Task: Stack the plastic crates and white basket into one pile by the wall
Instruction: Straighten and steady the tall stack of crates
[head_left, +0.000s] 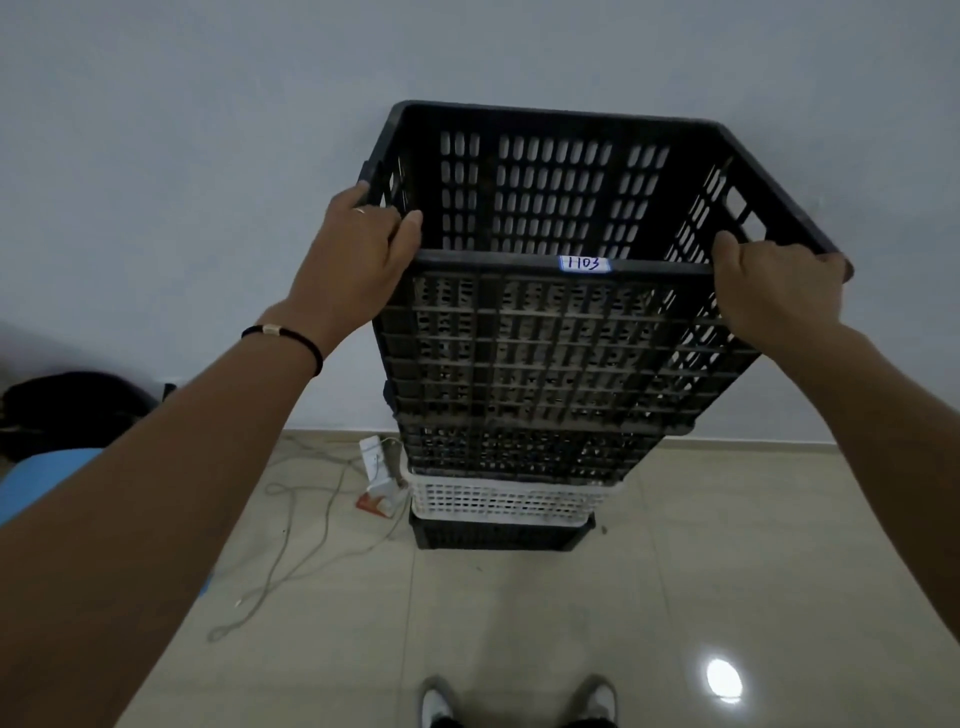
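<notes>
Black top crate (550, 218) gripped at the near rim corners, left hand (358, 249) and right hand (779, 280) both clamped, atop the pile with white basket (509, 501) far below the hands; probably just needs squaring and letting go.

Black slotted plastic crates (550, 332), white lattice plastic basket (506, 501), beige glossy tiled floor (519, 613), pale grey wall (208, 130).
</notes>
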